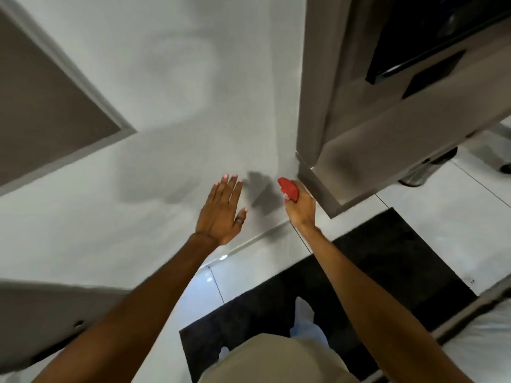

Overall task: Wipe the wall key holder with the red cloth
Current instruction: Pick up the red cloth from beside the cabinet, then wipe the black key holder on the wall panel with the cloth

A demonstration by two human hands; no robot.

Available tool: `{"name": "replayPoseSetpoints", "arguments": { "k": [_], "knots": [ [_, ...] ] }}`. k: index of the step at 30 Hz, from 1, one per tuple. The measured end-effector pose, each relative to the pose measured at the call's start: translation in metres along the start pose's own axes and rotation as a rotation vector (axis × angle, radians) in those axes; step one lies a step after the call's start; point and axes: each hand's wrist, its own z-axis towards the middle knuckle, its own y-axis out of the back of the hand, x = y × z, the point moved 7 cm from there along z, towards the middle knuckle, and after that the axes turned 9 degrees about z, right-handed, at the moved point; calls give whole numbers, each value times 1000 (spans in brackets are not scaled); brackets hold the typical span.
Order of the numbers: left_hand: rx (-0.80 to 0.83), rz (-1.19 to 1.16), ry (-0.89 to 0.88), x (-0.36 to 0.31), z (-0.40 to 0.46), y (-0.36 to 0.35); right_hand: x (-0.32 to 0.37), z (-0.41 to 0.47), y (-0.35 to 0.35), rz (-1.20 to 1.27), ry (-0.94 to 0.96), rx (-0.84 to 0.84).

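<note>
My right hand [300, 207] is closed around a bunched red cloth [289, 189], low by the corner where the white wall [171, 106] meets a grey door frame [320, 186]. My left hand [222, 210] is raised beside it, flat and open, fingers spread toward the wall, with a dark ring on one finger. Both hands are a short way apart. No key holder shows anywhere in the head view.
A grey framed panel [41, 106] hangs on the wall at the left. To the right is a grey door with a black handle plate [417, 70]. A black mat [373, 272] lies on the glossy white floor tiles [442, 214] under my feet.
</note>
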Motion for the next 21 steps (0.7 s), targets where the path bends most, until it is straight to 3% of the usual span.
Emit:
{"name": "replayPoseSetpoints", "arguments": {
  "k": [4, 5, 8, 13, 18, 21],
  "knots": [
    [-318, 53, 16, 59, -13, 92, 88, -39, -68, 179, 222, 53],
    [-449, 103, 49, 100, -44, 132, 138, -66, -113, 235, 347, 93],
    [-663, 109, 87, 119, -65, 178, 198, -97, -128, 263, 618, 68],
    [-994, 230, 316, 242, -186, 266, 335, -206, -231, 316, 1059, 98],
    [-1047, 239, 509, 326, -258, 284, 386, -247, -315, 40, 1402, -46],
    [-1012, 290, 516, 361, -285, 287, 389, -246, -360, -311, 1449, -108]
  ]
}}
